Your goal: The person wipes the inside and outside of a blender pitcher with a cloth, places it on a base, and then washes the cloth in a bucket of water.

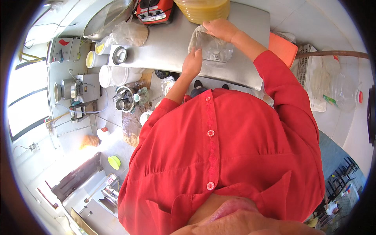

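Observation:
A clear plastic container (218,50) is between my hands, above the front part of a stainless steel table (167,38). My left hand (192,62) grips its near left side, thumb up along the wall. At the far rim, my right hand (221,30) holds a pale cloth (194,37), which drapes down the container's left side. The fingers of that hand are partly hidden by the cloth. Just beyond my right hand stands a large ribbed tub (202,11) with yellowish contents.
A red appliance (154,13), a plastic bag (129,33) and a steel bowl (119,55) sit further left on the table. White buckets (120,75) stand below its left end. An orange-red board (282,49) is at the right edge. Pots (124,100) stand on the floor.

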The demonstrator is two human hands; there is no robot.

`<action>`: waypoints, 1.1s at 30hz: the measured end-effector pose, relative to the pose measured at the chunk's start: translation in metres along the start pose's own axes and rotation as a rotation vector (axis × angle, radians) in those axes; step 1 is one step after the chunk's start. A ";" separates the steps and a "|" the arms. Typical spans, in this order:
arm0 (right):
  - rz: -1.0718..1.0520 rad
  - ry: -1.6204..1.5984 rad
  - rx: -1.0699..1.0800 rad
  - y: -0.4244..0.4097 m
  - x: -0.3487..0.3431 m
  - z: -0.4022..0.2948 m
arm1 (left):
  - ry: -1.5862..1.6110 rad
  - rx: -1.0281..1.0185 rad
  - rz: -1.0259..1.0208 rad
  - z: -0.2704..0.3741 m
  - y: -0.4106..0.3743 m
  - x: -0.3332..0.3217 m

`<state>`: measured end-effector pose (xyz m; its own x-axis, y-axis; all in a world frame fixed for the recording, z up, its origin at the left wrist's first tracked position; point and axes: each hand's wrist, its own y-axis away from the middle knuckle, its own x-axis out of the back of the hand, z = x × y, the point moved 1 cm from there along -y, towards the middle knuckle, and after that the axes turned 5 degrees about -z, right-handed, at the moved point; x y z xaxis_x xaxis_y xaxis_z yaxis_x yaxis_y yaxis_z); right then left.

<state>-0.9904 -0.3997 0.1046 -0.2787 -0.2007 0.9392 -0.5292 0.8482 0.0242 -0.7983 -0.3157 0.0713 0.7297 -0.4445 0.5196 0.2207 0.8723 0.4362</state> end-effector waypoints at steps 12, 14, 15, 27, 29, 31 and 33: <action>0.252 -0.368 0.004 0.037 0.031 0.012 | 0.050 0.094 -0.034 0.001 0.006 -0.010; 0.179 -0.093 -0.051 0.042 0.002 0.007 | 0.035 0.073 -0.066 0.005 0.005 -0.011; 0.139 0.041 -0.070 0.043 -0.001 -0.001 | 0.019 0.057 -0.066 0.006 0.006 -0.012; 0.500 -1.086 -0.585 0.046 -0.021 0.048 | 0.440 -0.074 -0.214 -0.012 0.024 -0.015; 0.425 -1.280 -0.556 0.059 -0.026 0.057 | 0.415 -0.099 -0.187 -0.018 0.022 -0.016; 0.343 -1.478 -0.542 0.081 -0.034 0.058 | 0.406 -0.097 -0.178 -0.017 0.024 -0.017; 0.252 -1.675 -0.533 0.099 -0.040 0.052 | 0.405 -0.092 -0.148 -0.021 0.024 -0.020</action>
<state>-1.0732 -0.3335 0.0520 -0.9265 -0.0017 -0.3762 -0.1506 0.9180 0.3668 -0.7938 -0.2819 0.0559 0.8765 -0.4665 0.1188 0.3854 0.8279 0.4076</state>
